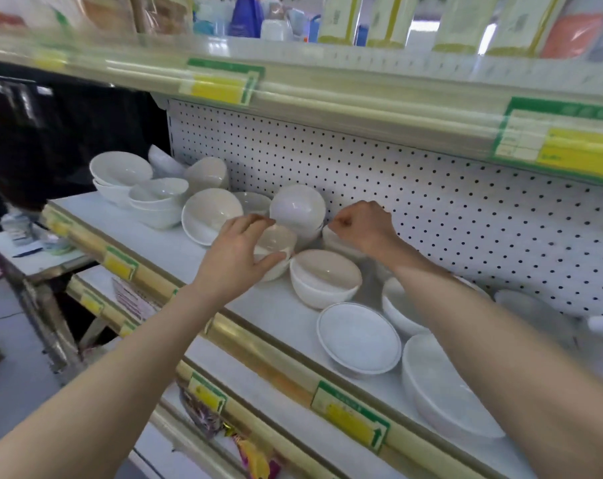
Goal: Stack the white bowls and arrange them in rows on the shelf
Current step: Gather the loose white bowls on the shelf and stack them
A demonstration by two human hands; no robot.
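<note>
my left hand point(238, 261) grasps a small white bowl point(276, 242) on the shelf point(175, 250); a larger bowl point(324, 278) sits just right of that grip. my right hand point(362, 226) is curled, its hold i cannot tell.

On the white metal shelf point(155, 243), stacked white round bowls point(120, 174) stand far left. A nested pair of white bowls point(324, 280) sits in the middle, before the perforated back panel point(414, 174). A wide shallow white bowl point(359, 337) lies to its right, nearer the front edge.
</note>
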